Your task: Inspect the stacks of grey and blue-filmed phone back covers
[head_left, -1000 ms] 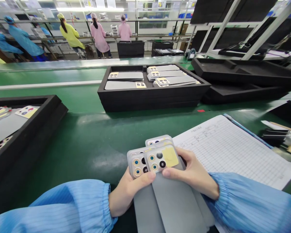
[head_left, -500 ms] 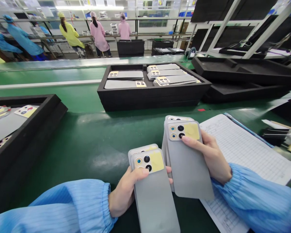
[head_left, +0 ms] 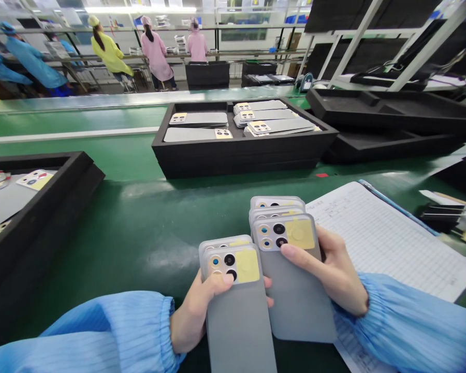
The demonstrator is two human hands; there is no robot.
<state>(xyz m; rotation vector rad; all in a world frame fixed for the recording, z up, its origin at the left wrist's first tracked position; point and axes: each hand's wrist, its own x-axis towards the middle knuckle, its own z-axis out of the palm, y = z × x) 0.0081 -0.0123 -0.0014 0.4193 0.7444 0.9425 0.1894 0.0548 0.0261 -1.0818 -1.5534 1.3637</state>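
Observation:
Two grey phone back covers, or a few more, with camera lenses and yellow film form a stack [head_left: 238, 321] in my left hand [head_left: 202, 311], thumb on the lens area. A thicker fanned stack of the same phone back covers [head_left: 295, 295] is gripped by my right hand [head_left: 332, 267], its thumb also by the lenses. Both stacks are tilted toward me above the bench, side by side, with the left one overlapping the right one's edge. The fingers under the right stack are hidden.
A black tray [head_left: 244, 155] with grey covers in several piles stands ahead. Another black tray [head_left: 73, 181] with covers is at left. Stacked black trays [head_left: 396, 116] stand at back right. Printed sheets [head_left: 376, 228] lie on the green bench [head_left: 140, 223]. People in coloured gowns work beyond.
The right stack has come down and slightly left, nearer the left one, and its top edges are more fanned out. My left hand has shifted slightly left and down with its stack.

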